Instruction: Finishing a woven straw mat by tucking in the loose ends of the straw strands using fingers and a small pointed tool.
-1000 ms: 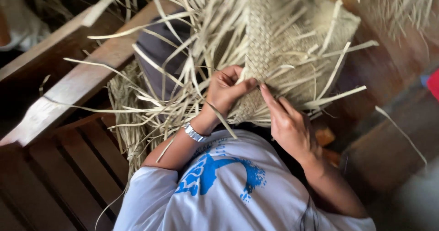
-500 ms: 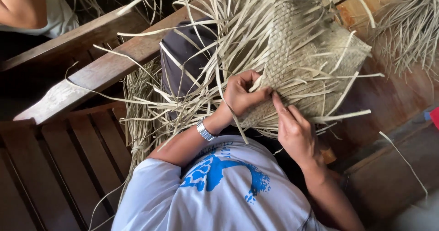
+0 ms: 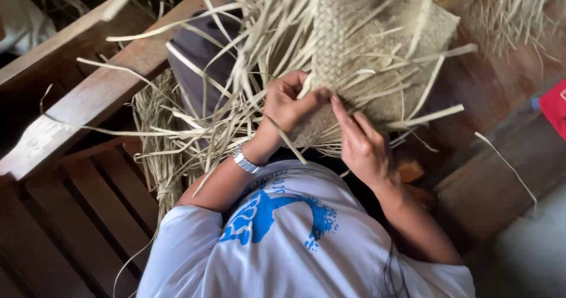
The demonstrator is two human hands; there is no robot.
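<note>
Pinching pale strips, both hands' grip works the half-woven straw mat [image 3: 377,56], edges loose

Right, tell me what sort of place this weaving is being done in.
Probably a home or village craft spot rather than a factory. Both hands, left hand and right hand, work a half-woven straw mat by a slatted wooden bench, with loose dried strips heaped around.
</note>
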